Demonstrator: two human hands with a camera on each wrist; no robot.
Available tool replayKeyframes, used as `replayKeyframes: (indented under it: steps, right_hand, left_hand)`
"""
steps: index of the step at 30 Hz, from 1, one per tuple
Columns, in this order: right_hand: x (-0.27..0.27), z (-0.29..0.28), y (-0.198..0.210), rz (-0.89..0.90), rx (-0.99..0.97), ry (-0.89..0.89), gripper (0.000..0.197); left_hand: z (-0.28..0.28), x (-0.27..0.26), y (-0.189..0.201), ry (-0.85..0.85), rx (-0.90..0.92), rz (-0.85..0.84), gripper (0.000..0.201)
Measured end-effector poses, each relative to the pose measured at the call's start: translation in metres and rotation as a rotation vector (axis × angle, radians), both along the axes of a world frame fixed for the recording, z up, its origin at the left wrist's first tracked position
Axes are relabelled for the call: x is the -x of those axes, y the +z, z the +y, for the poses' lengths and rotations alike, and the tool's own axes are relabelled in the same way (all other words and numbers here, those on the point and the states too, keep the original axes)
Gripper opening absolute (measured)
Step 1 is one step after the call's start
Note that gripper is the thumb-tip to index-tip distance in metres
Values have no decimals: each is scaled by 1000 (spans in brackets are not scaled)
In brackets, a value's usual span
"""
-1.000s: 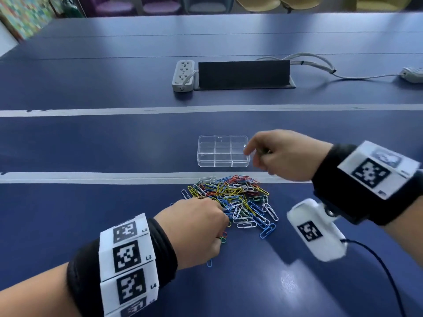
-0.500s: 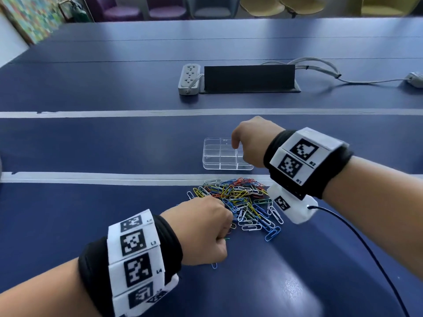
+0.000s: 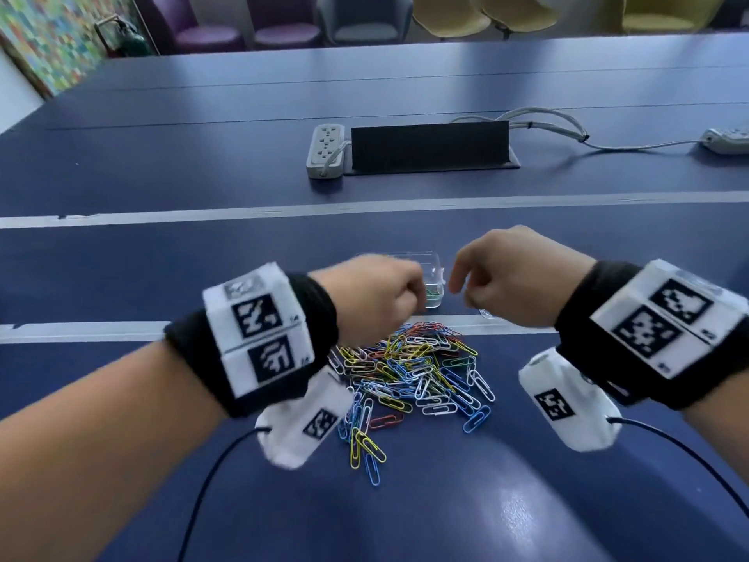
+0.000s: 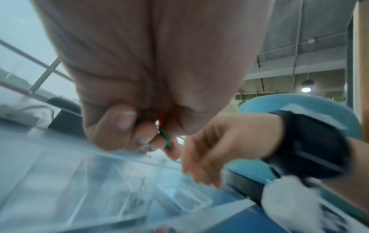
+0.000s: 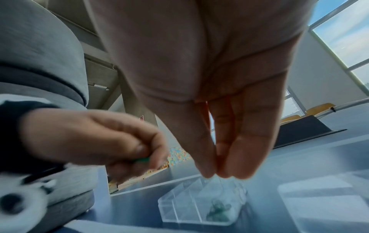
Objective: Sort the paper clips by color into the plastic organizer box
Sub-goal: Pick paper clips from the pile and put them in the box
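Observation:
The clear plastic organizer box (image 3: pixel 434 264) stands just beyond the pile of coloured paper clips (image 3: pixel 413 371). Several green clips (image 3: pixel 433 294) lie in its near right compartment, also seen in the right wrist view as green clips (image 5: pixel 218 209) in the box (image 5: pixel 169 206). My left hand (image 3: pixel 377 294) hovers over the box's left part and hides it. It pinches a green paper clip (image 4: pixel 165 139) between thumb and fingers, and something red shows deeper in the palm. My right hand (image 3: pixel 498 277) hangs just right of the box, its fingertips (image 5: pixel 207 172) drawn together, with nothing visibly held.
A clear lid (image 5: pixel 319 203) lies right of the box, under my right hand. A power strip (image 3: pixel 324 150) and a black cable hatch (image 3: pixel 429 146) sit farther back on the blue table (image 3: pixel 162 257). Wrist camera cables trail over the near table.
My left hand has lifted from the near side of the pile and moved forward over the box with a green clip. My right hand has drawn back to the right, off the box.

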State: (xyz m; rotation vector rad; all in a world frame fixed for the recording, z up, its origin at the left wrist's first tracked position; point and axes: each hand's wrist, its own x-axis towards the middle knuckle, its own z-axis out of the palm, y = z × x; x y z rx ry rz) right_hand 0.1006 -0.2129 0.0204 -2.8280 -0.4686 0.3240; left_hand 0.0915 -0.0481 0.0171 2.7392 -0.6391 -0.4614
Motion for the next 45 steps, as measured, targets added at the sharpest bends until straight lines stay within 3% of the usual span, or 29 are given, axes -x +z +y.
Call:
replayKeyframes:
  steps: [8, 14, 20, 22, 25, 28, 32, 38, 40, 42, 45]
  right_hand:
    - [28, -14, -23, 110, 100, 17, 22]
    - [21, -7, -37, 128, 133, -1, 21]
    - [17, -4, -41, 92, 126, 19, 14]
    - [17, -6, -38, 103, 104, 7, 23]
    - [19, -10, -31, 138, 49, -13, 26]
    - [18, -14, -27, 165, -39, 5, 5]
    - [11, -24, -26, 286, -91, -26, 30]
    - [11, -30, -31, 720, -695, -335, 22]
    - [13, -28, -33, 834, -803, -397, 21]
    - [13, -27, -37, 815, -773, -405, 26]
    - [13, -24, -40, 569, -531, -266, 43]
  left_hand:
    - [-38, -63, -9, -22, -121, -176, 33]
    - [-45, -68, -23, -116, -193, -140, 34]
    - [-39, -65, -26, -108, -119, -164, 27]
    - [-36, -64, -26, -97, -100, -169, 23]
    - [-34, -62, -26, -93, -60, -174, 21]
    - [-33, -61, -26, -100, -38, -170, 21]
    - [-30, -62, -28, -109, -27, -172, 23]
    - [-25, -60, -27, -121, 16, -187, 21]
    - [-22, -57, -25, -124, 48, -207, 17]
    - [-17, -50, -23, -143, 81, -230, 13]
    - [-7, -33, -18, -187, 106, -200, 7]
